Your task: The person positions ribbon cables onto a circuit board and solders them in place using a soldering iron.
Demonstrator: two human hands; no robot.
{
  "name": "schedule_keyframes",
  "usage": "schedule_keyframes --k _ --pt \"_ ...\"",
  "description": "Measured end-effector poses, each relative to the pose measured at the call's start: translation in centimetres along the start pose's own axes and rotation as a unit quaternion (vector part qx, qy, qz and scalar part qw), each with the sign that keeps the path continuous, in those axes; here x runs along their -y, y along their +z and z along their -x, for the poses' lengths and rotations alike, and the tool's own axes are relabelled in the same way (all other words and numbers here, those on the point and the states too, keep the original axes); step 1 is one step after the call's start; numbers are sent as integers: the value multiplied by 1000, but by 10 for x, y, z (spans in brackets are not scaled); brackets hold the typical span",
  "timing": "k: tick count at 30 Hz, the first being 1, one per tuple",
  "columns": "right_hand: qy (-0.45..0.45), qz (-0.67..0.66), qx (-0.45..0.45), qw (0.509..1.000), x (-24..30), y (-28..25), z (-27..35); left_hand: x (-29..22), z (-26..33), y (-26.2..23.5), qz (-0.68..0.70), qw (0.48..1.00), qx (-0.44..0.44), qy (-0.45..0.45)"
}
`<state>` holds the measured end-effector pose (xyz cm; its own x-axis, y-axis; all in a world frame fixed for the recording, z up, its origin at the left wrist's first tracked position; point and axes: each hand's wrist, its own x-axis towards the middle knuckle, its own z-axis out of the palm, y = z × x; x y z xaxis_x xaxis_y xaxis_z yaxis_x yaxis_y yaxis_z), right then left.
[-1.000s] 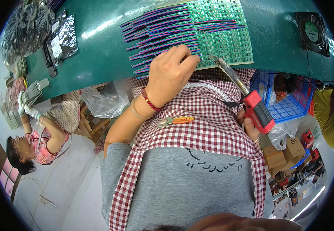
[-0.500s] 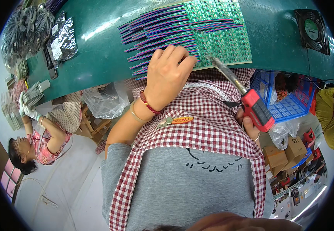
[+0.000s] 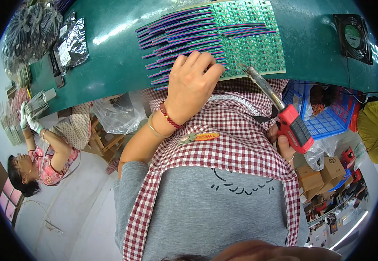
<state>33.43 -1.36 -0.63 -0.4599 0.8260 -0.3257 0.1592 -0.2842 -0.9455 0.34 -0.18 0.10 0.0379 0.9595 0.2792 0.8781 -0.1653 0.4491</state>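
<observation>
A green panel of many small circuit boards lies at the near edge of the table. Ribbons of thin purple, blue and pink wires run left from it in rows, and a few lie across its top. My left hand rests curled over the nearest wires at the panel's front corner. Its fingers are closed; the fingertips and whatever they pinch are hidden. Wrapped round the red and black handle of a soldering iron is my right hand, partly covered by it. The iron's metal tip points up-left, just over the panel's near edge.
On the green table stands a black fan at far right. Black plastic bags and a silvery bag lie at far left. A blue crate is below right. Another person in white gloves handles wires at left.
The soldering iron in my right hand has shifted slightly right and down, its tip drawing a little away from my left fingers. My left hand has barely moved.
</observation>
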Motion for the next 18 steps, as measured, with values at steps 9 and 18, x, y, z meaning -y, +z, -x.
schedule_keyframes --k 9,18 --pt "-16 -53 -28 998 1 6 -7 -2 -2 -3 -11 1000 5 -1" --pt "-26 46 5 999 -4 6 -11 -1 0 -1 -18 1000 9 1"
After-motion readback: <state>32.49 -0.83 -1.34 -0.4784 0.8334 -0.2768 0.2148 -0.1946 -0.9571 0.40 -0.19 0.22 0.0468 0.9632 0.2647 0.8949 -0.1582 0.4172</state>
